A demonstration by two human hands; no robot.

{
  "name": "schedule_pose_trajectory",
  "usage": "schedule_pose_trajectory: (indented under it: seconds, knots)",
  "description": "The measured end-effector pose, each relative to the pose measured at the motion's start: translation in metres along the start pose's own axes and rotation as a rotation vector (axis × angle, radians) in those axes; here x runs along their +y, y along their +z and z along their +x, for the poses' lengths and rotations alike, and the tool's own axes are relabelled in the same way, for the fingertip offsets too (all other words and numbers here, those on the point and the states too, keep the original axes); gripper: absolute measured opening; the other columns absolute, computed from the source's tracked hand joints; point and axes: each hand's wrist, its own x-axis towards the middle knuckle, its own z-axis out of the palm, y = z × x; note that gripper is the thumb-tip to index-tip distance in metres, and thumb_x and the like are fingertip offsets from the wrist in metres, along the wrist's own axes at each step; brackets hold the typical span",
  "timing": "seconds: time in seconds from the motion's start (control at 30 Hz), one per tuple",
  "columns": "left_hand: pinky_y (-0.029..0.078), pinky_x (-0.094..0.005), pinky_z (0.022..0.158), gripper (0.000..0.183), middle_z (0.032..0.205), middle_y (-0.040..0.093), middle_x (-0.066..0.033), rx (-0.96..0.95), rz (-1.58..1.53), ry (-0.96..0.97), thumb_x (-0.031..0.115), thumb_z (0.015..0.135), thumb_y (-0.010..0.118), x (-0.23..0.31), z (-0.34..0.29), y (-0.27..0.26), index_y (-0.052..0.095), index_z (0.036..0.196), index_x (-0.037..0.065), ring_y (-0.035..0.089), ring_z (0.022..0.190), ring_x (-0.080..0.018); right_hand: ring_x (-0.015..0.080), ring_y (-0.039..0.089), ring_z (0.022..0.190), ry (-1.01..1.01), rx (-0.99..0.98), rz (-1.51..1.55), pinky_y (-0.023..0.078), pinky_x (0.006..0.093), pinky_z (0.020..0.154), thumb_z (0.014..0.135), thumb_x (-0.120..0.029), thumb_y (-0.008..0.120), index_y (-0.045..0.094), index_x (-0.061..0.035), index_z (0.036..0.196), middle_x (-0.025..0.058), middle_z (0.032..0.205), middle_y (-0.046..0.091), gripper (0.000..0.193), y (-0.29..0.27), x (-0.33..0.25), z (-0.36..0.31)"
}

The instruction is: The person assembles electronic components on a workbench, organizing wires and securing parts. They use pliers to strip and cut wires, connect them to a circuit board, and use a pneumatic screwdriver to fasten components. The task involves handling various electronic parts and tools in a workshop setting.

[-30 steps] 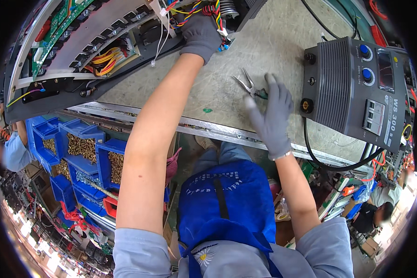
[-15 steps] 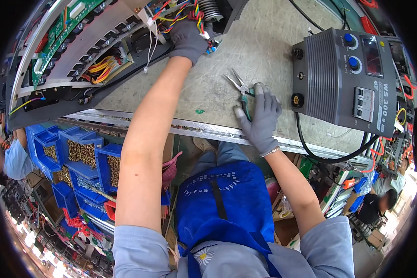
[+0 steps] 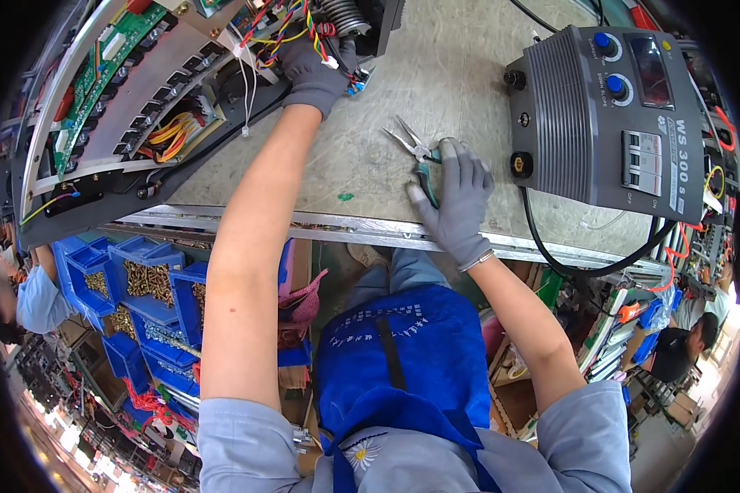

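Here's the right hand, thumb and fingers astride the handles of the slim-nosed pliers at mid-frame, squeeze impossible to call, parted steel tips aimed up-left, long axis slanting down-right into teal-green grips! Over at upper right, the dark grey box with blue knobs carries white lettering on its front, while at upper left the left hand sits among coloured wires, fingers hidden, grip impossible to tell!
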Motion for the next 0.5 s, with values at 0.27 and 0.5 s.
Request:
schedule_pose_trajectory:
  seconds: [0.27, 0.5]
  knots:
    - [0.048, -0.0454, 0.071, 0.034, 0.083, 0.064, -0.0172, 0.157, -0.096, 0.024, 0.036, 0.079, 0.059, -0.006, -0.008, 0.009, 0.065, 0.094, 0.006, 0.061, 0.077, -0.0374, 0.0326, 0.04, 0.119, -0.006, 0.013, 0.026, 0.025, 0.0492, 0.1, 0.077, -0.042, 0.061, 0.04, -0.0042, 0.13, 0.0149, 0.127, 0.045, 0.068, 0.003, 0.001, -0.001]
    - [0.048, -0.0464, 0.067, 0.033, 0.081, 0.064, -0.0176, 0.068, -0.019, 0.073, 0.037, 0.081, 0.057, -0.005, -0.001, -0.011, 0.066, 0.09, 0.008, 0.061, 0.074, -0.0392, 0.0252, 0.054, 0.09, -0.078, 0.018, 0.098, 0.045, 0.0338, 0.071, 0.08, -0.027, 0.066, 0.054, -0.0042, 0.101, 0.0108, 0.098, 0.058, 0.033, -0.008, 0.012, 0.015]
